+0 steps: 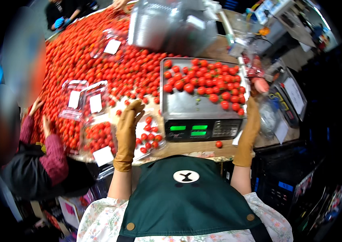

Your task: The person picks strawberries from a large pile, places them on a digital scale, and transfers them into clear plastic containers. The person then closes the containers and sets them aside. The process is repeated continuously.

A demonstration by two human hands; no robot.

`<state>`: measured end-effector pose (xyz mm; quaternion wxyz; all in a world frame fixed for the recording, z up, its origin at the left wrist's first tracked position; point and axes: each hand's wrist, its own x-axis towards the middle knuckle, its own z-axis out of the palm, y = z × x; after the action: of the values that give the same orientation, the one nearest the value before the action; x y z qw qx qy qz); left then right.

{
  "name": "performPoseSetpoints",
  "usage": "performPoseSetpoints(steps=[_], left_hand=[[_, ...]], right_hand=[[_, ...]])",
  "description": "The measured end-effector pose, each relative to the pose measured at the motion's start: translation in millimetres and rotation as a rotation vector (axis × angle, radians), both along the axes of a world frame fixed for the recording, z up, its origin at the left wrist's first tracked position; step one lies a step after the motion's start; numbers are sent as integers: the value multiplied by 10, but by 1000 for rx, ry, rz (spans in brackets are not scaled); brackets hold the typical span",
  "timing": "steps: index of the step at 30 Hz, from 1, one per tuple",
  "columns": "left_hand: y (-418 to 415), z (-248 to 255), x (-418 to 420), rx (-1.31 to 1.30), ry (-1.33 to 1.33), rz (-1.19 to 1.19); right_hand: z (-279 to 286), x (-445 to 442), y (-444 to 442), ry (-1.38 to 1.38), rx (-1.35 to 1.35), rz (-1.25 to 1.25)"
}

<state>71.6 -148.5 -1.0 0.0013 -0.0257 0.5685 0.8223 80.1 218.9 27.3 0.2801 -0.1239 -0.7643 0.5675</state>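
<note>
My left hand (127, 133), in a tan glove, is raised beside a clear plastic tray (159, 146) of loose cherry tomatoes, left of the scale; no held thing shows in it. Cherry tomatoes (207, 81) lie spread over the metal pan of a digital scale (202, 130), mostly in its upper right part. My right hand (249, 127), gloved too, is at the right side of the scale; its fingertips are blurred against the things behind, and its grip cannot be told. A single tomato (218, 144) sits on the table before the scale.
A large heap of cherry tomatoes (80, 54) covers the table's left. Lidded clear boxes (98, 139) with white labels stand there. Stacked clear containers (165, 27) are behind the scale. Bags, paper and a device (286, 106) lie at right. A co-worker's hands (47, 125) are at left.
</note>
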Motion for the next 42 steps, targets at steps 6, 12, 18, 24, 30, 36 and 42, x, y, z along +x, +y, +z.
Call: performPoseSetpoints(steps=[6, 12, 18, 24, 30, 36, 42], left_hand=[[1064, -1, -833, -940, 376, -15], [1300, -113, -689, -1318, 487, -138], [1099, -127, -537, -893, 359, 3], [802, -133, -365, -689, 112, -123], [902, -90, -300, -833, 139, -207], [1244, -169, -584, -1005, 239, -311], [1223, 60, -709, -392, -220, -507]], right_hand=[[-448, -179, 250, -254, 617, -68], [-491, -630, -370, -173, 907, 5], [-214, -334, -1084, -129, 804, 387], [37, -140, -445, 8, 446, 248], [-115, -122, 146, -418, 371, 276], [-353, -325, -475, -340, 341, 536], [-284, -479, -599, -346, -82, 706]])
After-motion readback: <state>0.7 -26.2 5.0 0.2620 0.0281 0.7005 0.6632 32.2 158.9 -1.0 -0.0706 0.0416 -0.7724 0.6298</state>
